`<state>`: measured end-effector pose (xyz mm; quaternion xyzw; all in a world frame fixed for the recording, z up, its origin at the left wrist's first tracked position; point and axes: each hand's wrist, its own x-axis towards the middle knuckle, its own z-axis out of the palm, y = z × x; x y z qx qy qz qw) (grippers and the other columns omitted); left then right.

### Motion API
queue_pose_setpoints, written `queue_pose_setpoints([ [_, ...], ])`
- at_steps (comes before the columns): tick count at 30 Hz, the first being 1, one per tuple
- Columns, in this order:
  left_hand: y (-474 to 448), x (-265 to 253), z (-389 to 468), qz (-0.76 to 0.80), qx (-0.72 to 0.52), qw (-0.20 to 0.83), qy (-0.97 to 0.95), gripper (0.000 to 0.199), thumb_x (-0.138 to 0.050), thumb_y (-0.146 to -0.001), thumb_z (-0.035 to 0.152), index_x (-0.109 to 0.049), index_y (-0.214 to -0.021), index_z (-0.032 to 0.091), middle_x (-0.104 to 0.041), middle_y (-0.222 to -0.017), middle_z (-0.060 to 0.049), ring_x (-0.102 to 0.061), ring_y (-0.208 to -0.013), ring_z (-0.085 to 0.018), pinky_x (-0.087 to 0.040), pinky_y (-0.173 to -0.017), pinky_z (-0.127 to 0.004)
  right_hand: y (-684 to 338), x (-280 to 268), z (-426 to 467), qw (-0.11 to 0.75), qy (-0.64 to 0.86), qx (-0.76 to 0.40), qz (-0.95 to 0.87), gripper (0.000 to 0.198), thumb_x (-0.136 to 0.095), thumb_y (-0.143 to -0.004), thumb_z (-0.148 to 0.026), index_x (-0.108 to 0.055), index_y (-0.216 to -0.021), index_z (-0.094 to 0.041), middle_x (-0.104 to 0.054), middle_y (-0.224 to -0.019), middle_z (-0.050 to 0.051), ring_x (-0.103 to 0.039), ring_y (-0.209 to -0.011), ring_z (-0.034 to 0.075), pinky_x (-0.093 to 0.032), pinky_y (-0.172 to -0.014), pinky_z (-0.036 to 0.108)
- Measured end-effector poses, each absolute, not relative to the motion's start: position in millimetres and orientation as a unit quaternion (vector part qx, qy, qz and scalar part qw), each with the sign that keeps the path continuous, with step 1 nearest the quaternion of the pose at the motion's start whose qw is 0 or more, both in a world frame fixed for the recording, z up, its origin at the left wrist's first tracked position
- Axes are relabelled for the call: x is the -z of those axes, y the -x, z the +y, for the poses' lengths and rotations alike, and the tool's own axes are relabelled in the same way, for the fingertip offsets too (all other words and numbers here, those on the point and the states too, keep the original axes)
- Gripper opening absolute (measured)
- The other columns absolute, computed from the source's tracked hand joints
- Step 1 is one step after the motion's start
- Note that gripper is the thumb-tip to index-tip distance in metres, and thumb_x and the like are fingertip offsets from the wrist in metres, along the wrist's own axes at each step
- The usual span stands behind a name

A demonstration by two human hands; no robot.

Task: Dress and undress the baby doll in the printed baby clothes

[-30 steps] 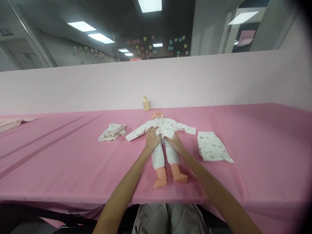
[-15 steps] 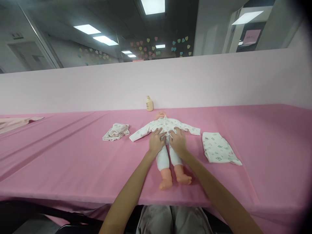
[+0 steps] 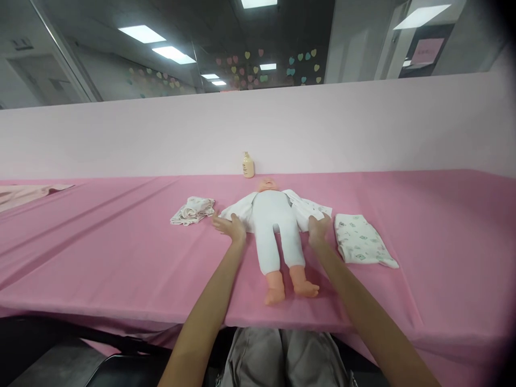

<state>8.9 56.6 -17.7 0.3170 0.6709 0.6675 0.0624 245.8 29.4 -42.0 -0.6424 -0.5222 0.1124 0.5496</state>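
A baby doll point(image 3: 272, 208) with a white cloth body lies on its back, feet toward me. Its patterned baby shirt point(image 3: 302, 207) is spread apart at the front, the plain inside of the flaps showing and the sleeves reaching out to both sides. Beside the flap on the left, my left hand point(image 3: 230, 227) has its fingers stretched outward, at the cloth's edge. On the other side my right hand point(image 3: 319, 228) rests against the opposite flap, thumb and fingers apart. The doll's arms are hidden under the cloth.
Left of the doll is a crumpled patterned cloth point(image 3: 194, 210); to the right lies a folded patterned garment point(image 3: 363, 240). A pump bottle point(image 3: 248, 165) stands by the white wall. Pink cloth point(image 3: 121, 258) covers the table, with a pale cloth point(image 3: 28, 196) far left.
The shirt's front flaps, closed over the doll's belly before, now lie turned outward. Both hands have moved apart, from the belly to either side of the doll.
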Motion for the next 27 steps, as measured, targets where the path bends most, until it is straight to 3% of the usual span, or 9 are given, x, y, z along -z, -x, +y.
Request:
queue_pose_setpoints([
  [3,-22.5,12.9,43.9,0.613,-0.617,0.031,-0.493,0.037,-0.047,-0.08,0.016,-0.05,-0.117,0.02,-0.054,-0.122,-0.01,-0.048,-0.12,-0.025,-0.037,-0.106,-0.041,-227.7,28.3,20.8,0.542,0.684,0.002,-0.488,0.055,-0.043,-0.083,-0.026,-0.04,-0.135,-0.012,-0.047,-0.134,0.018,-0.043,-0.123,0.032,-0.03,-0.105,0.051],
  [5,-32.2,10.1,36.6,0.592,-0.542,0.056,-0.593,0.028,-0.043,-0.084,0.019,-0.056,-0.109,0.021,-0.06,-0.111,-0.009,-0.056,-0.107,-0.024,-0.044,-0.097,-0.04,-218.3,21.7,17.1,0.487,0.654,0.055,-0.577,0.037,-0.043,-0.083,-0.023,-0.056,-0.116,-0.015,-0.06,-0.117,0.013,-0.05,-0.113,0.03,-0.021,-0.107,0.055],
  [7,-40.0,7.3,31.0,0.611,-0.478,0.08,-0.626,0.027,-0.043,-0.086,0.024,-0.058,-0.107,0.02,-0.06,-0.109,-0.01,-0.058,-0.102,-0.026,-0.046,-0.093,-0.042,-212.6,19.6,15.4,0.425,0.624,0.06,-0.653,0.025,-0.04,-0.085,-0.023,-0.063,-0.095,-0.017,-0.065,-0.093,0.008,-0.057,-0.092,0.025,-0.028,-0.102,0.049],
  [9,-45.2,5.3,27.7,0.63,-0.447,0.098,-0.627,0.031,-0.046,-0.085,0.028,-0.058,-0.112,0.018,-0.057,-0.116,-0.012,-0.057,-0.107,-0.029,-0.045,-0.095,-0.045,-209.9,20.7,15.0,0.39,0.62,0.056,-0.678,0.023,-0.042,-0.085,-0.026,-0.063,-0.087,-0.017,-0.064,-0.086,0.008,-0.056,-0.082,0.022,-0.038,-0.089,0.039],
  [12,-49.2,7.1,29.3,0.617,-0.435,0.147,-0.639,0.052,-0.059,-0.078,0.029,-0.05,-0.127,0.014,-0.045,-0.133,-0.017,-0.048,-0.122,-0.032,-0.04,-0.104,-0.046,-209.4,23.3,15.5,0.383,0.628,0.054,-0.676,0.023,-0.047,-0.083,-0.029,-0.064,-0.092,-0.016,-0.064,-0.093,0.01,-0.056,-0.083,0.023,-0.041,-0.075,0.032],
  [15,-48.1,15.6,39.3,0.588,-0.477,0.202,-0.621,0.069,-0.069,-0.069,0.024,-0.045,-0.132,0.012,-0.04,-0.14,-0.017,-0.041,-0.131,-0.029,-0.034,-0.111,-0.041,-210.5,24.5,16.9,0.393,0.622,0.033,-0.676,0.026,-0.047,-0.083,-0.028,-0.065,-0.096,-0.014,-0.065,-0.097,0.011,-0.058,-0.088,0.024,-0.042,-0.078,0.032],
  [20,-36.7,30.8,58.4,0.551,-0.572,0.266,-0.546,0.067,-0.075,-0.065,0.023,-0.049,-0.127,0.017,-0.051,-0.135,-0.011,-0.048,-0.125,-0.024,-0.037,-0.11,-0.039,-208.1,29.7,18.0,0.414,0.585,-0.004,-0.697,0.031,-0.043,-0.086,-0.023,-0.066,-0.105,-0.015,-0.067,-0.108,0.009,-0.059,-0.099,0.023,-0.043,-0.091,0.033],
  [27,-30.6,40.5,64.3,0.523,-0.602,0.253,-0.548,0.05,-0.075,-0.066,0.024,-0.059,-0.114,0.02,-0.056,-0.127,-0.007,-0.049,-0.122,-0.023,-0.037,-0.108,-0.04,-204.4,41.6,17.9,0.415,0.545,0.029,-0.728,0.044,-0.053,-0.081,-0.032,-0.063,-0.118,-0.012,-0.06,-0.123,0.015,-0.055,-0.111,0.03,-0.045,-0.095,0.041],
])
